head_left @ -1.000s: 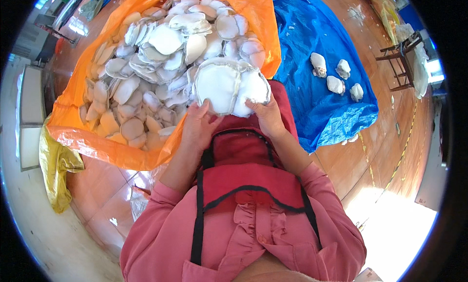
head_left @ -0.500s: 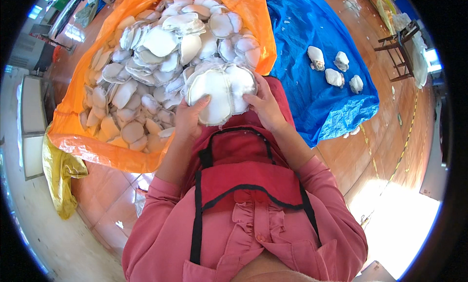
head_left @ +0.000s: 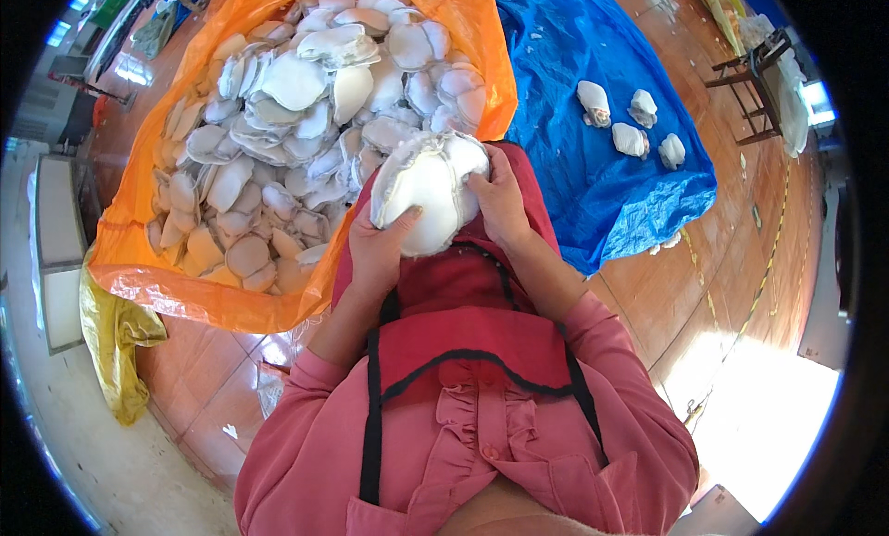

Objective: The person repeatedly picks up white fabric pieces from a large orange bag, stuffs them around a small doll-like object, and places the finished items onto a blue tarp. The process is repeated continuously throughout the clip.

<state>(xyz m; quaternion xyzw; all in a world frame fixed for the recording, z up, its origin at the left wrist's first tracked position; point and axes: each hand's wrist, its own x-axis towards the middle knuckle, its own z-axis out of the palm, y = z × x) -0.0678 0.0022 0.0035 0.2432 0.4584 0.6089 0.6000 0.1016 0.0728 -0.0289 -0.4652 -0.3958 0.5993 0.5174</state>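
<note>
Over my lap I hold a white two-lobed padded piece (head_left: 426, 198) with ragged, fuzzy grey edges; its exact kind is unclear. My left hand (head_left: 380, 249) grips its lower left side, thumb on the front face. The right side is pinched by my right hand (head_left: 501, 201), thumb in front and fingers partly hidden behind. Just beyond, an orange sheet-like sack (head_left: 222, 305) lies spread wide, holding a big heap of similar white pieces (head_left: 294, 81). To the right, several white rolled bundles (head_left: 632, 141) rest on a blue tarp (head_left: 574, 184).
A red apron (head_left: 463, 346) covers my lap. Yellow cloth or plastic (head_left: 116, 342) lies at the left beside a pale cabinet (head_left: 61, 258). A dark wooden chair (head_left: 755, 92) stands at the far right on the tiled floor (head_left: 662, 300). Bright light falls at lower right.
My hands have come closer together, and the padded piece has bent inward, its left lobe now angled. My left hand has moved right and slightly nearer to me.
</note>
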